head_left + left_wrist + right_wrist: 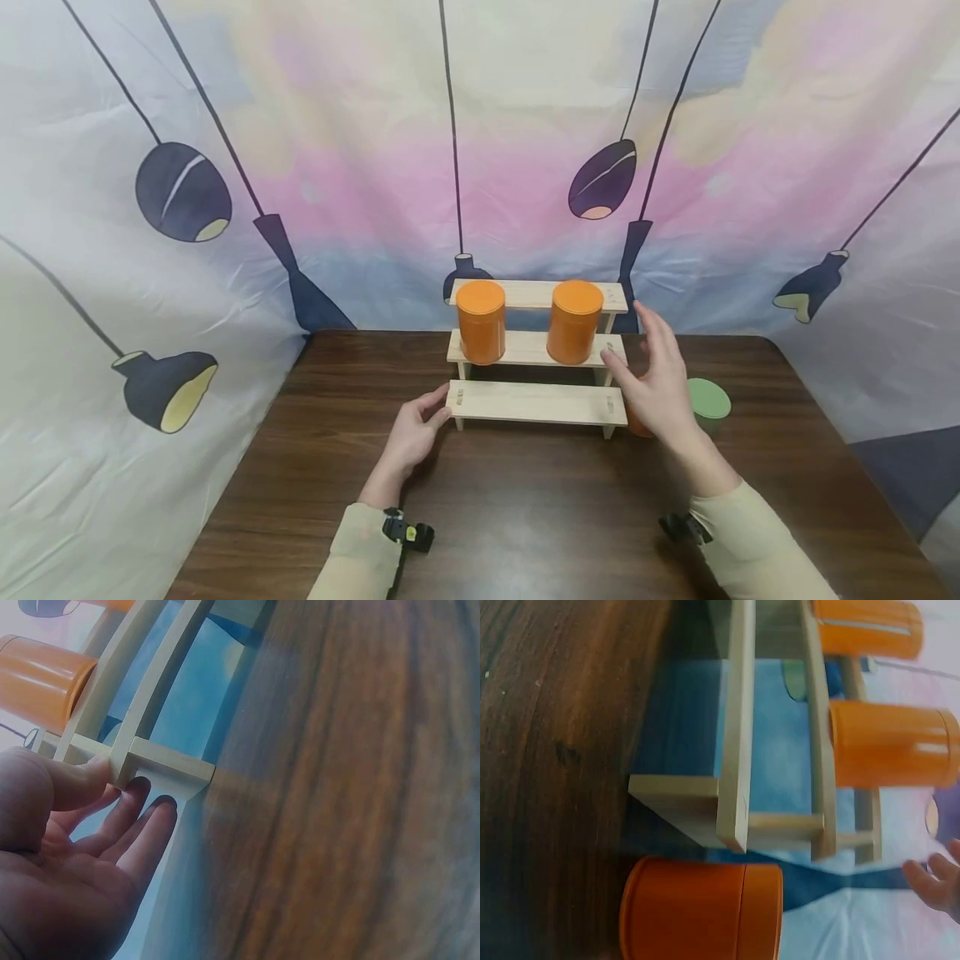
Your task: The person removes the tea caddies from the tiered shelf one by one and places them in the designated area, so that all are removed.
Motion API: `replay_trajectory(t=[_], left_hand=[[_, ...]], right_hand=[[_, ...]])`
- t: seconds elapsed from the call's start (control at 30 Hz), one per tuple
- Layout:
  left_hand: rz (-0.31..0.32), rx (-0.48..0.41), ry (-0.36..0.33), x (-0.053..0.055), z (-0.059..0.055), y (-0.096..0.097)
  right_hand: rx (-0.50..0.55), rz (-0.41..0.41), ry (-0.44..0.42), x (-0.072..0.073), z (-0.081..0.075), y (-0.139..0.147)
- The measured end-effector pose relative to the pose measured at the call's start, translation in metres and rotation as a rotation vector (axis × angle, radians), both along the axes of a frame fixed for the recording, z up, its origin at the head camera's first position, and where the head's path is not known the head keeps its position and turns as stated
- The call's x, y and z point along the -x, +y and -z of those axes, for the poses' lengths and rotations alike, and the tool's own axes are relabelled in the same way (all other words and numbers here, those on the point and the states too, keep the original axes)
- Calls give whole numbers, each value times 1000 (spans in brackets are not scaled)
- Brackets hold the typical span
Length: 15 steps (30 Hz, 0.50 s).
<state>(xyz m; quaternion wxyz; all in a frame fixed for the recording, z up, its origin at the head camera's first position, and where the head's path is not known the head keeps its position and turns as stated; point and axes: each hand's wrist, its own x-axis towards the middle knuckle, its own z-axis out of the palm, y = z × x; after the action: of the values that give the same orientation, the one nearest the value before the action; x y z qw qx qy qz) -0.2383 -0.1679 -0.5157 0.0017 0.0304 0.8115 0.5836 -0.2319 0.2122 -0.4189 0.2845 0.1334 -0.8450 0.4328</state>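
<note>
A three-step wooden display rack stands on the table. Two orange lidded canisters are upright on its middle step, spaced apart. At the left end of the lowest step, my left hand grips the rack; in the left wrist view its thumb lies against the step's end, with fingertips at the underside. My right hand is held beside the rack's right end, fingers spread, holding nothing. Partly hidden behind that hand, another orange canister stands on the table close to the rack.
A green-lidded canister stands right of my right hand. The dark wood table reaches back to a curtain printed with hanging lamps, which comes close behind the rack.
</note>
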Motion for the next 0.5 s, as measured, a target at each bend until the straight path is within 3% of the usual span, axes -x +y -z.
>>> replay_trajectory(t=[0.3,0.5], left_hand=[[-7,14,-14,3,0,-1],[0,18,-23,2,1,0]], right_hand=[[-74,-34,105,18,-6,-23],[-70,-24,75,25,-13,-37]])
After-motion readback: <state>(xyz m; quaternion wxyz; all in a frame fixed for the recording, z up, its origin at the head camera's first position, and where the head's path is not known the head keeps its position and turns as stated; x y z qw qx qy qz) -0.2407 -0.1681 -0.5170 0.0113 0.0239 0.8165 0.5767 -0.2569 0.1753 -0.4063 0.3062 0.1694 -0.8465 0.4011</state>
